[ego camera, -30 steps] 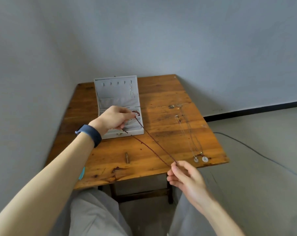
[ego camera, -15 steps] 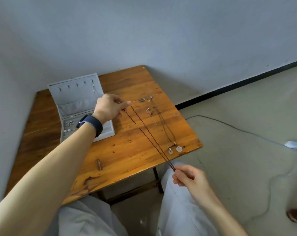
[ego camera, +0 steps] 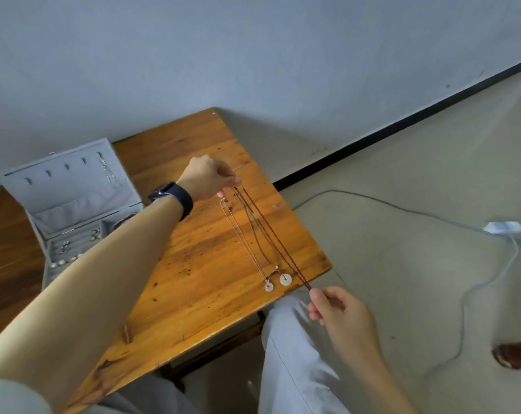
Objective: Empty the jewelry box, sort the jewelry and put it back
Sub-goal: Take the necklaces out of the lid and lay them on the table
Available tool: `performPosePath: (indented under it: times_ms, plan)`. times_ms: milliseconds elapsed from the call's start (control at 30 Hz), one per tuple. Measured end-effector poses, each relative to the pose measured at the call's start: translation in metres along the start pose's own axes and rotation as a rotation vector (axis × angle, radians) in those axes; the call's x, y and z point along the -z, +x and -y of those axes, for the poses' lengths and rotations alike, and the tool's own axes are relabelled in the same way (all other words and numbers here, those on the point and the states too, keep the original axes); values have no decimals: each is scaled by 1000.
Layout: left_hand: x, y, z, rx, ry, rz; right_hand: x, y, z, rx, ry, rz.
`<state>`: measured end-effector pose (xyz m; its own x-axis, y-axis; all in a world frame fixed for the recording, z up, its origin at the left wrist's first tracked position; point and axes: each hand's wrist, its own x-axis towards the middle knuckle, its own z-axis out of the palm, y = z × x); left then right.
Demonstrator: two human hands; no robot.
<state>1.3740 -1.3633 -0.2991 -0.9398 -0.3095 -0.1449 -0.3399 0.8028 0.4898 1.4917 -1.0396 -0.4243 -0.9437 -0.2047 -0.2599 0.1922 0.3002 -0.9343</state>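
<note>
**A:** Head view. The left hand [ego camera: 207,177] pinches the far end of the red cord [ego camera: 271,237], and the right hand [ego camera: 337,309] pinches the near end, just past the near edge of the surface [ego camera: 193,279]. Both grips are narrow, with the cord stretched straight between them.

**B:** Lined up with anything?

**A:** Yes, two pendant necklaces [ego camera: 285,279] already lie straight on the wood, just left of the cord.

**B:** So the emptying is partway done?

**A:** I'd say so. The jewelry box [ego camera: 74,204] sits open at the far left, with small silvery pieces [ego camera: 65,258] in its near compartments and a thin chain [ego camera: 105,170] on the lid. Those look left to come out. Sorting and refilling would follow.
</note>
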Motion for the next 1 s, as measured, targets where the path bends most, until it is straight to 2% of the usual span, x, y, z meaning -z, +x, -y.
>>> performPosePath:
  times_ms: [267,400,533,1000]
  plan:
    - [-43,48,-4,-29,227,-21,-9,31,17,-92,-91,-53]
    - [-52,52,2,-32,394,6,-10,35,18,-79,-208,-91]
    - [-55,52,6,-58,443,-57,-14,38,16,-93,-242,-156]
    - [-57,47,2,-67,330,-46,-18,32,10,-151,-50,-119]
